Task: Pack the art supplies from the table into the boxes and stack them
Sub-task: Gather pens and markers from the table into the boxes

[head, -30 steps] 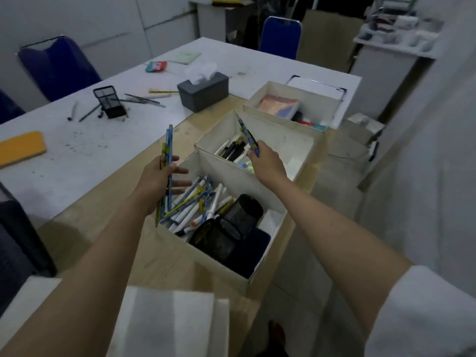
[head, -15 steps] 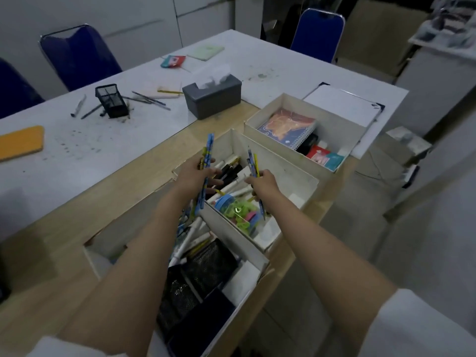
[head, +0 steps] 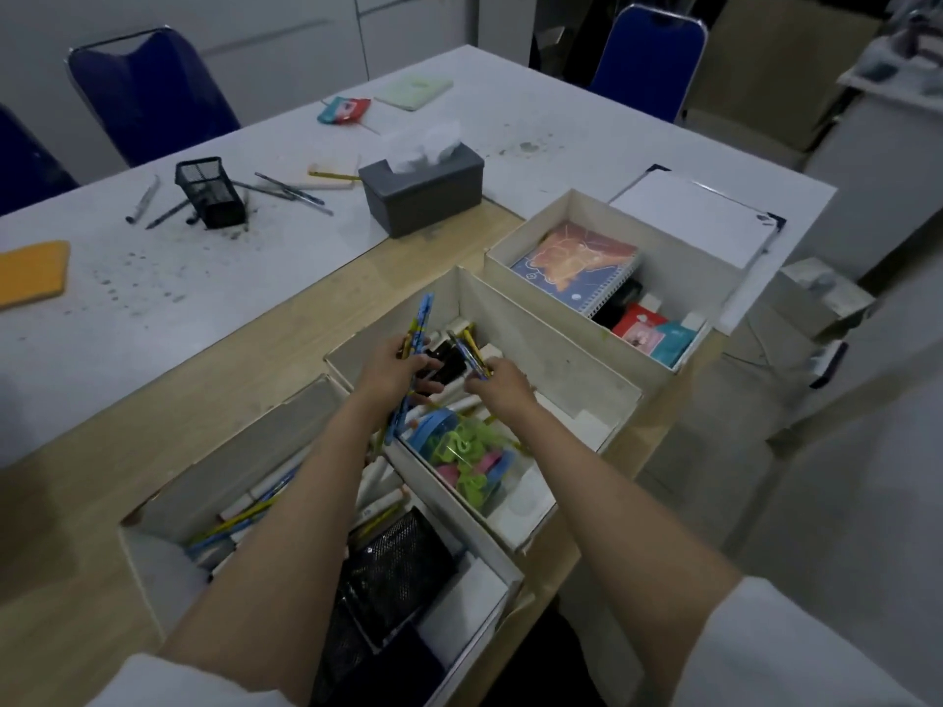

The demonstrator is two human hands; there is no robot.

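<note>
Three open white boxes stand in a row on the wooden table edge. My left hand grips a bundle of blue-and-yellow pencils over the middle box. My right hand pinches a few more pencils just beside it, over the same box. That box holds markers, dark items and a pack of coloured clips. The near box has pens, markers and black mesh holders. The far box contains a spiral notebook and small packets.
On the white tabletop lie a grey tissue box, a black mesh pen cup with loose pens around it, an orange pad, a green notebook and a white clipboard. Blue chairs stand behind.
Both hands carried their pencils from above the near box forward to the middle box and came close together. The view shifted forward with them.
</note>
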